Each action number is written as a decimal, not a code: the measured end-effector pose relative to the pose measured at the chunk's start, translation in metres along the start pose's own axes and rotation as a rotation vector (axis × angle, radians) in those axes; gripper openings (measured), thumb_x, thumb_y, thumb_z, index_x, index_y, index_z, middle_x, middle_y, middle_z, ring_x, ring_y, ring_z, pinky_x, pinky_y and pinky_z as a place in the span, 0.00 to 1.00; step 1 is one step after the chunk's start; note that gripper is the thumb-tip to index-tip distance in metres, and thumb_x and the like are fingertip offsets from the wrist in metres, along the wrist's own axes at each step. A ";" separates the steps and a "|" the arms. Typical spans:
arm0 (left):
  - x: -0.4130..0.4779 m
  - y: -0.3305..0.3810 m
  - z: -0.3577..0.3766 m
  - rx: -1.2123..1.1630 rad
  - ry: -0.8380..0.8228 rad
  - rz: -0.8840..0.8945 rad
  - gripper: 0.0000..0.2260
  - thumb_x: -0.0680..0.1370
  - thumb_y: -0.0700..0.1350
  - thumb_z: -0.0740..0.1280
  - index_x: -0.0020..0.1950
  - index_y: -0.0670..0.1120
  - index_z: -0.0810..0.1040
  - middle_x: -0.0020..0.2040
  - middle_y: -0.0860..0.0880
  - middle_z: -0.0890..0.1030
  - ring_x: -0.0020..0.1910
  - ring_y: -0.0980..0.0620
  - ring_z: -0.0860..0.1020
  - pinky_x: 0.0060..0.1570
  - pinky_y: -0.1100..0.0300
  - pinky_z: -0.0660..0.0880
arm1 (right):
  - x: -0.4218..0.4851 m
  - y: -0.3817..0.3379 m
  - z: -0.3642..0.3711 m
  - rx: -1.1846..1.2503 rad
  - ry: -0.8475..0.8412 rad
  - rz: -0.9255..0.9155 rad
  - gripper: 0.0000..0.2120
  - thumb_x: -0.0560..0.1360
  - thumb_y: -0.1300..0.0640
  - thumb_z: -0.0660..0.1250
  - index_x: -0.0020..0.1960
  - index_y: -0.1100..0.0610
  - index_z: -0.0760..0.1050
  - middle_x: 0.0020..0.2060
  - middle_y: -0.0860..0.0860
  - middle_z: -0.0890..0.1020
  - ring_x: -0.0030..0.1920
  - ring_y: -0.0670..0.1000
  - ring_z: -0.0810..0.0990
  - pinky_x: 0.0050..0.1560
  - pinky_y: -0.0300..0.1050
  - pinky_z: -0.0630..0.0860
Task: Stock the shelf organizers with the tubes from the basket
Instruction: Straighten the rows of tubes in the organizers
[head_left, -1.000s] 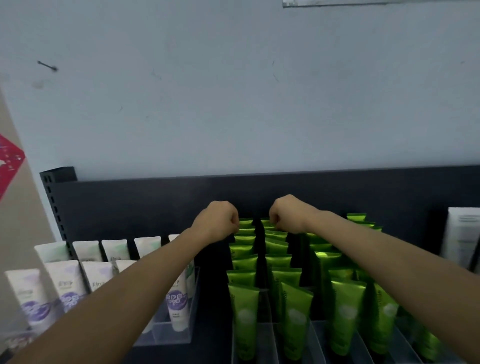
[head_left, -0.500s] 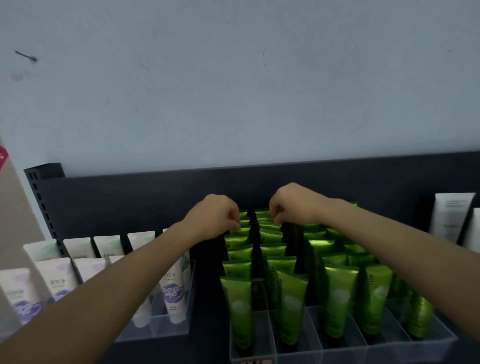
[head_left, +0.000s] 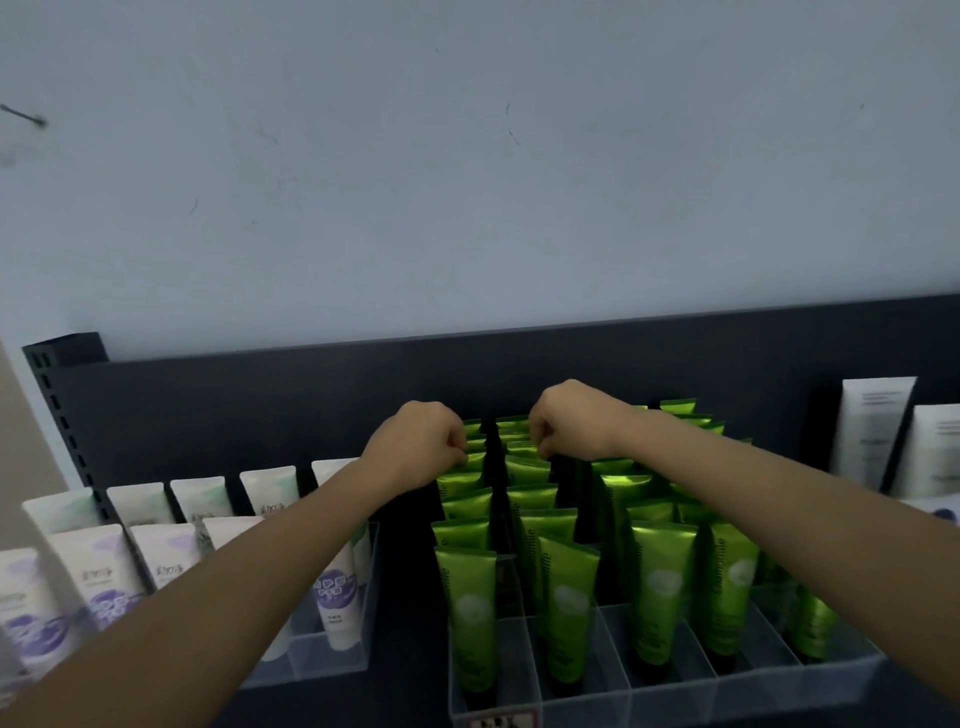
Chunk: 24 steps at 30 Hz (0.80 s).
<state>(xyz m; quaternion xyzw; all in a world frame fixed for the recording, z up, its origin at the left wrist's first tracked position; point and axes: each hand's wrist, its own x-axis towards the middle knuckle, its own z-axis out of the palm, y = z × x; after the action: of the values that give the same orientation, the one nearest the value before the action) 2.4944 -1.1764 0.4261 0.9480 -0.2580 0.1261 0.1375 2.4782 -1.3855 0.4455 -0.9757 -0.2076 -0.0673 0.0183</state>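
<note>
Rows of upright green tubes (head_left: 467, 597) fill a clear divided organizer (head_left: 675, 691) on the dark shelf. Both my arms reach to its back rows. My left hand (head_left: 415, 447) is curled with its fingertips pinched on the crimped top of a green tube in the left row. In the second row my right hand (head_left: 571, 421) pinches the top of another green tube the same way. The fingers hide the exact hold. The basket is out of view.
Under my left forearm a second clear organizer (head_left: 332, 660) holds white tubes with purple labels (head_left: 98, 571). Tall white tubes (head_left: 872, 426) stand at the far right. The shelf's black back panel (head_left: 260, 405) rises behind everything, with a pale wall above it.
Both hands stay fisted at the back rows of green tubes, shifting only slightly. My view has tipped down, so more of the organizer's front edge shows.
</note>
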 end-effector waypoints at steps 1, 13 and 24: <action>0.000 0.000 -0.001 -0.004 -0.006 -0.006 0.05 0.74 0.47 0.70 0.47 0.48 0.83 0.46 0.52 0.82 0.45 0.54 0.79 0.48 0.52 0.79 | 0.000 0.000 0.000 -0.002 -0.002 0.001 0.04 0.73 0.57 0.70 0.45 0.57 0.81 0.43 0.52 0.82 0.46 0.52 0.79 0.49 0.51 0.79; -0.023 0.003 -0.010 0.043 -0.096 0.060 0.08 0.74 0.50 0.70 0.51 0.49 0.82 0.45 0.54 0.80 0.44 0.57 0.78 0.47 0.56 0.78 | -0.024 -0.023 -0.010 0.061 -0.006 -0.023 0.08 0.73 0.52 0.70 0.46 0.57 0.81 0.41 0.48 0.81 0.43 0.48 0.79 0.45 0.42 0.75; -0.020 0.010 0.002 0.028 -0.024 0.033 0.10 0.74 0.48 0.70 0.54 0.47 0.83 0.50 0.50 0.82 0.48 0.52 0.79 0.50 0.53 0.78 | -0.026 -0.019 -0.004 0.038 0.018 -0.010 0.05 0.73 0.57 0.70 0.46 0.58 0.81 0.42 0.52 0.82 0.44 0.51 0.79 0.48 0.49 0.79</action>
<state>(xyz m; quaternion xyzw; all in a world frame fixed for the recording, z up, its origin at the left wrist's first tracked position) 2.4726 -1.1757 0.4199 0.9468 -0.2735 0.1207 0.1189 2.4468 -1.3792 0.4458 -0.9735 -0.2137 -0.0722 0.0386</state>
